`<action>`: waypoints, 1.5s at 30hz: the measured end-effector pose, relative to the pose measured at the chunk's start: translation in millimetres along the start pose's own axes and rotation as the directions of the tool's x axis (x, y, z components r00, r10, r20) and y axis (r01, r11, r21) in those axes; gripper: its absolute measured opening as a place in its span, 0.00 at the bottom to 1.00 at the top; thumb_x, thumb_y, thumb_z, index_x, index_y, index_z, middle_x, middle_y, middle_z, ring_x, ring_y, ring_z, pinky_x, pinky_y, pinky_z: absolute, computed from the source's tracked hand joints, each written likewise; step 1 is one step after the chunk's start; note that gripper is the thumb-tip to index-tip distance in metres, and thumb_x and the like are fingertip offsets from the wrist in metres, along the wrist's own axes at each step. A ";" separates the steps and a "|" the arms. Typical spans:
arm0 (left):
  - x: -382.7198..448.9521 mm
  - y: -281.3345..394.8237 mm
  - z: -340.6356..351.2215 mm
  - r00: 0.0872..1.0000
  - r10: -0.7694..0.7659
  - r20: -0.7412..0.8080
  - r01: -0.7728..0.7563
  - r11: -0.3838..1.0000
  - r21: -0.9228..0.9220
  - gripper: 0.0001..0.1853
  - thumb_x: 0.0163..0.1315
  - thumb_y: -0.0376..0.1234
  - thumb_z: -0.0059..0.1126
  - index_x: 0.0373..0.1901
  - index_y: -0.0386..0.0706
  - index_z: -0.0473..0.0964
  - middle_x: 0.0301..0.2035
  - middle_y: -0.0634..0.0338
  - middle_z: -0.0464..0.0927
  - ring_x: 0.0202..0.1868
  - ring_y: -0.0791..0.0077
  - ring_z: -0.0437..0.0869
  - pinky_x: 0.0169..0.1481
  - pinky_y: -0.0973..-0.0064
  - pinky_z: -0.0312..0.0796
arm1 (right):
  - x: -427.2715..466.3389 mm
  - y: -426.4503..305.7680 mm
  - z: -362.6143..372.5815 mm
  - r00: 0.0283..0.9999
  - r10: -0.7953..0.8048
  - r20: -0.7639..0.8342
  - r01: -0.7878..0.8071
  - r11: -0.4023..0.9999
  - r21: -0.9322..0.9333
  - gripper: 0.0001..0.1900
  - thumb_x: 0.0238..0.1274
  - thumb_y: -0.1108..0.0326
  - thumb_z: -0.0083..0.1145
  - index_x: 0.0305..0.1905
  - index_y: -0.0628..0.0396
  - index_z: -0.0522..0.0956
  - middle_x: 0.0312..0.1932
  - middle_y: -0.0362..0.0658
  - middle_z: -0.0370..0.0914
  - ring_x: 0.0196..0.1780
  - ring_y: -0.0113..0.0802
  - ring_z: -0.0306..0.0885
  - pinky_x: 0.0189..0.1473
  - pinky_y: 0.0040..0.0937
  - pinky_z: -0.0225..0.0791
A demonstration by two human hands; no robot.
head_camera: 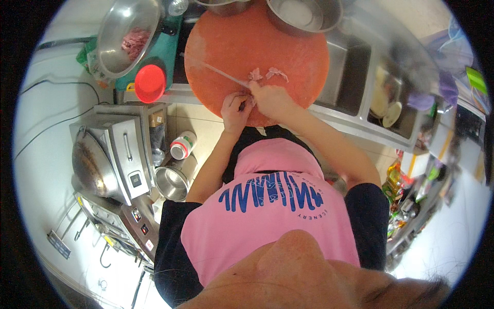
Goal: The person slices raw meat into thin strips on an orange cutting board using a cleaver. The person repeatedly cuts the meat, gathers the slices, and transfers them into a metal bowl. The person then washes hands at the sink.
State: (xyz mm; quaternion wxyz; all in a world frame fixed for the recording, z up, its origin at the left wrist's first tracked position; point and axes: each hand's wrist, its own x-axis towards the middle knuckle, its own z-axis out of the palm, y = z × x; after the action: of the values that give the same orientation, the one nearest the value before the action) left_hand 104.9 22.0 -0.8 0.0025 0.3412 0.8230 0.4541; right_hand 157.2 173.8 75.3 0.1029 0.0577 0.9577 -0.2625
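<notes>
On a round orange-red cutting board (pixel 270 50), my right hand (pixel 272 101) grips a knife (pixel 225 74); its blade points to the upper left. Close beside it, my left hand (pixel 236 112) is curled at the board's near edge, its fingertips near the knife's handle end. Something small and pale shows between the two hands, too hidden to name. Just beyond my right hand lie pale pink scraps (pixel 276 73), which look like meat trimmings. A metal bowl (pixel 104 46) at the upper left holds pink meat pieces (pixel 136 42).
A red round lid or container (pixel 150 83) is left of the board. A metal pan (pixel 335 15) overlaps the board's far edge. A steel sink (pixel 364 77) adjoins on the right. A wok (pixel 92 166) and a metal pot (pixel 172 183) are at lower left.
</notes>
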 end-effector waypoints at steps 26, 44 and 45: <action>3.5 1.9 -2.8 1.000 -0.004 0.030 0.005 0.999 -0.039 0.10 0.46 0.28 0.67 0.31 0.38 0.79 0.37 0.52 0.78 0.39 0.55 0.80 0.43 0.66 0.74 | -0.4 6.8 2.2 1.000 0.010 0.009 -0.010 0.999 0.031 0.12 0.57 0.71 0.48 0.47 0.60 0.67 0.26 0.54 0.79 0.30 0.51 0.82 0.28 0.47 0.74; -7.0 -3.5 -4.6 0.997 -0.025 0.067 0.022 0.999 0.035 0.13 0.44 0.29 0.68 0.34 0.38 0.79 0.35 0.51 0.78 0.39 0.53 0.79 0.43 0.64 0.74 | -74.5 9.0 -3.7 0.997 -0.006 0.072 0.011 0.998 -0.066 0.08 0.58 0.71 0.46 0.42 0.61 0.69 0.24 0.53 0.79 0.27 0.49 0.82 0.26 0.45 0.75; -8.3 -5.5 -4.4 0.997 -0.039 0.073 0.037 0.999 0.025 0.13 0.44 0.29 0.68 0.34 0.38 0.79 0.35 0.51 0.78 0.39 0.53 0.79 0.43 0.64 0.74 | -66.4 6.2 0.0 0.996 -0.013 0.085 0.016 0.999 -0.035 0.09 0.58 0.71 0.46 0.43 0.61 0.69 0.25 0.53 0.80 0.28 0.49 0.82 0.27 0.45 0.75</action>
State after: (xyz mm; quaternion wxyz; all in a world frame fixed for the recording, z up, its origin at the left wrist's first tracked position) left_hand 106.9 12.1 -4.8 0.0375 0.3420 0.8339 0.4316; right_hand 222.8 175.4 87.4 0.1427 0.0377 0.9574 -0.2482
